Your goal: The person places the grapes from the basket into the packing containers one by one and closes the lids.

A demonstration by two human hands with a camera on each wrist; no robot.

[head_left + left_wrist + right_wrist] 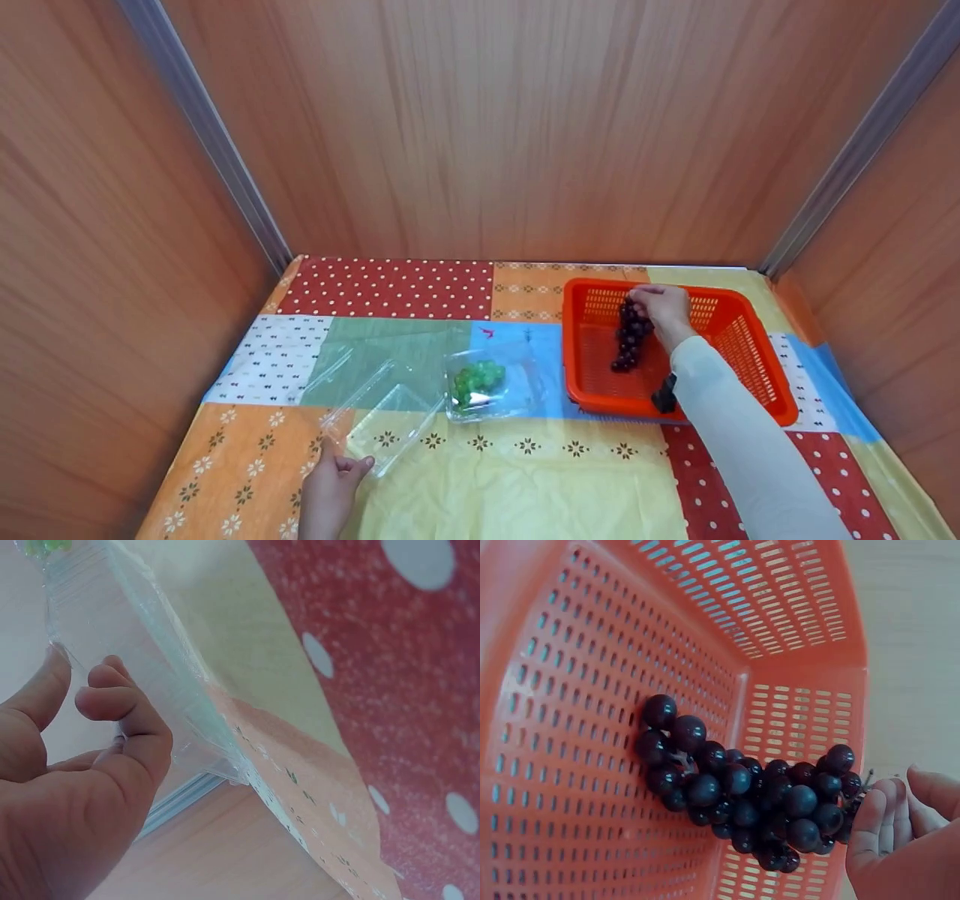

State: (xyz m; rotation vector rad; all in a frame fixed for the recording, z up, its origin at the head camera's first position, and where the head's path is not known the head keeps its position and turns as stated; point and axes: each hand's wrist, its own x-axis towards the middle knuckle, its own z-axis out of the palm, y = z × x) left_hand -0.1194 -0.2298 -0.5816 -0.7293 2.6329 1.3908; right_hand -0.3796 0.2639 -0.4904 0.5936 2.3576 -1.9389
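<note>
My right hand (664,309) pinches a bunch of dark purple grapes (631,337) by the stem end. The bunch hangs over the inside of an orange plastic basket (600,409), its lower grapes close to the basket floor. In the right wrist view, the grapes (742,802) stretch sideways from the fingertips. Low on the left, my left hand (330,487) holds the near edge of a clear plastic container (397,420) between thumb and fingers. Beside it, green grapes (480,381) lie in a clear plastic box (517,409).
A patchwork-patterned cloth (510,487) covers the table. Wood-grain panels (480,135) rise behind and on both sides, with metal strips at the corners. The basket's slotted walls stand around the right hand. A black device (664,394) sits at the right wrist.
</note>
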